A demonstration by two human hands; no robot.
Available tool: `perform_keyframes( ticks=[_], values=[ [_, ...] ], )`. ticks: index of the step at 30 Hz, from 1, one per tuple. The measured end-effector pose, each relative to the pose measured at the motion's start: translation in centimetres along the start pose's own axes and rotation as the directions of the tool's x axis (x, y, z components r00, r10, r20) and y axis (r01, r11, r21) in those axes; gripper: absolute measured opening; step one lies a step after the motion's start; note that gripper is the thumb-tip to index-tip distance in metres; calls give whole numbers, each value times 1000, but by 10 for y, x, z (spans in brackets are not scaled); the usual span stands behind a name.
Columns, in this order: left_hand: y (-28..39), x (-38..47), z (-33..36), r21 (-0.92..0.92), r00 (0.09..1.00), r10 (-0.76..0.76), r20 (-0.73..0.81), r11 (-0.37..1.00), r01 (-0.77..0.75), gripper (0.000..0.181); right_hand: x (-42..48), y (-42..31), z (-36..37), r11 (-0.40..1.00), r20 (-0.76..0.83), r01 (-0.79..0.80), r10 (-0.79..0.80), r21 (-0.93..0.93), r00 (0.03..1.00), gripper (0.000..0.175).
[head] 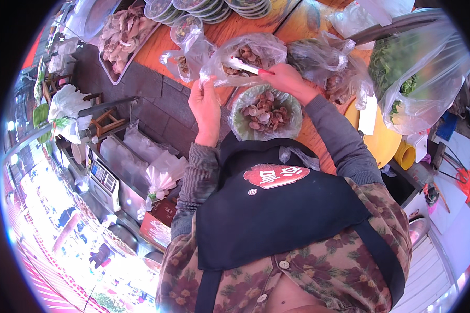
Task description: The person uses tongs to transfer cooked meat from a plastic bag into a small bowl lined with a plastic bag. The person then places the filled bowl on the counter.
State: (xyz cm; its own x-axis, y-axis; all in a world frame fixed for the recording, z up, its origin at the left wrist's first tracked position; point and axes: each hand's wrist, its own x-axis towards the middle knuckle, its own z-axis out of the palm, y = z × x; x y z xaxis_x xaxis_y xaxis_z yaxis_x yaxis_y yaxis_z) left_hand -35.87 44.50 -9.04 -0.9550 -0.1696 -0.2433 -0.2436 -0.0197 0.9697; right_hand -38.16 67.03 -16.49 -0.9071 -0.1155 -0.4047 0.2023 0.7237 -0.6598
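Note:
My left hand (205, 107) pinches the rim of a clear plastic bag (272, 45) that lies opened on the table. Inside the bag are brown, thin, rounded food pieces (250, 55). A slim utensil (244, 66) with a red handle and a pale front part is gripped in my right hand (288, 80). Its tip is over the bag's opening; its exact kind is unclear. Just below my hands stands a round bowl (237, 121) lined with a plastic bag. Similar brown slices (267, 111) fill its middle.
Knotted bags of food (315, 54) lie right on the wooden table (254, 23). Beyond are stacked lidded tubs (201, 9) and a tray of raw meat (125, 37). A large bag of greens (407, 78) and a yellow round board (380, 141) stand right; a scale (103, 182) sits left.

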Motion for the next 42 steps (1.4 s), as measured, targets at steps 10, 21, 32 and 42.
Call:
perform_keyframes(
  ticks=[10, 21, 32, 42],
  values=[
    [-1, 3, 0, -57, 999, -50, -4, 997, 49, 19, -51, 22, -36, 979, 46, -77, 69, 190, 997, 41],
    [-7, 1, -4, -108, 991, -137, 1, 985, 136, 23, -141, 2, -95, 967, 57, -78, 66, 243, 996, 33],
    [-6, 6, -2, -113, 992, -126, 3, 986, 126, 24, -182, 8, -43, 914, 118, 246, -219, -322, 969, 30],
    [-8, 5, -12, -239, 996, -77, 41, 967, 85, 19, -171, -25, -101, 961, -123, 153, -184, -228, 975, 32]
  ],
)
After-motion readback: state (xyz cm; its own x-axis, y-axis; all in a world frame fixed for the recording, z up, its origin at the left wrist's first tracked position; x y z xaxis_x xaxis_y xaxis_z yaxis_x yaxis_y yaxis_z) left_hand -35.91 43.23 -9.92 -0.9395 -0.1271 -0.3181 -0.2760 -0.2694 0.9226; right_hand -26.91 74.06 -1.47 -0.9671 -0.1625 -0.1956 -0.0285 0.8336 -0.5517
